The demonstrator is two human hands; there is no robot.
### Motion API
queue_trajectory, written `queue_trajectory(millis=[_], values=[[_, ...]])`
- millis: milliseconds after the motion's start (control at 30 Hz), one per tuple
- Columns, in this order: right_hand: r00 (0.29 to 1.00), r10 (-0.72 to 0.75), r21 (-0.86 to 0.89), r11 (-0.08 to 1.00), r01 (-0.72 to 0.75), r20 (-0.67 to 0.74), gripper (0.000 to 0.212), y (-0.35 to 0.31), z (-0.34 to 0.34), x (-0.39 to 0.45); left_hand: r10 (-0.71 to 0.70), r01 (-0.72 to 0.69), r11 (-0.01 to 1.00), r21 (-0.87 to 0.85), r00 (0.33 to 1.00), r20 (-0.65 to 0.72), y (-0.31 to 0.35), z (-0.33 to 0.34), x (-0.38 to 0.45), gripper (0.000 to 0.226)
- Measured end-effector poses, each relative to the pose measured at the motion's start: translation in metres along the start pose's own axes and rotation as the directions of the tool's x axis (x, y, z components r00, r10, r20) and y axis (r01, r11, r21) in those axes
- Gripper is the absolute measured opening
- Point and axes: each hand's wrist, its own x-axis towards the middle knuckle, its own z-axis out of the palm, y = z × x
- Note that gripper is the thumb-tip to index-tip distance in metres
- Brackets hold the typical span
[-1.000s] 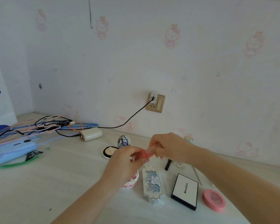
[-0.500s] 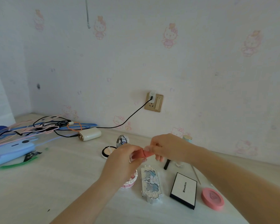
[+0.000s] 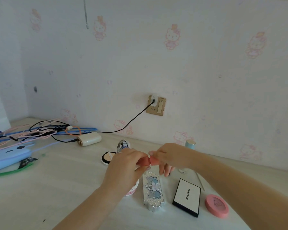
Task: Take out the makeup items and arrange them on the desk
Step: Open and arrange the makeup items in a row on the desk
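Both hands hold a small coral-pink tube [image 3: 148,161] above the desk. My left hand [image 3: 125,166] grips its left part and my right hand [image 3: 170,156] grips its right part; a thin seam shows between the two parts. Below lie an ornate silver-blue case [image 3: 153,190], a black-edged white palette [image 3: 187,196], a round pink compact [image 3: 216,205] and a pink-white jar [image 3: 132,190], partly hidden by my left wrist. An open powder compact [image 3: 108,156] with its mirror lid [image 3: 123,144] sits behind my left hand.
A tangle of cables [image 3: 40,131] and a white power bank [image 3: 89,138] lie at the back left, with a blue device [image 3: 10,155] beside them. A wall socket [image 3: 156,105] holds a plug. A pale blue bottle [image 3: 190,144] and a thin stick [image 3: 199,180] sit behind my right arm.
The hands stay on the coral tube at the same spot. A seam now shows between the two parts, which looked joined one second ago.
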Motion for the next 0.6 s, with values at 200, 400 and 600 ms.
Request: queue_trajectory(millis=[200,400,600], values=[[0.960,-0.209,-0.394,0.911,0.121,-0.186,0.028,0.010,-0.002,0.001,-0.056,0.056,0.998,0.003,0.997,0.057,-0.007,0.007,-0.002,0.020],[0.903,-0.332,-0.654,0.752,0.079,-0.273,0.024,0.027,-0.003,0.015,-0.195,0.198,0.979,-0.047,0.979,0.067,-0.012,0.008,-0.002,0.010],[0.899,-0.138,-0.108,0.989,0.102,-0.416,0.014,0.055,0.006,0.032,-0.392,0.405,0.883,-0.237,0.914,0.104,-0.024,0.016,0.005,0.011]])
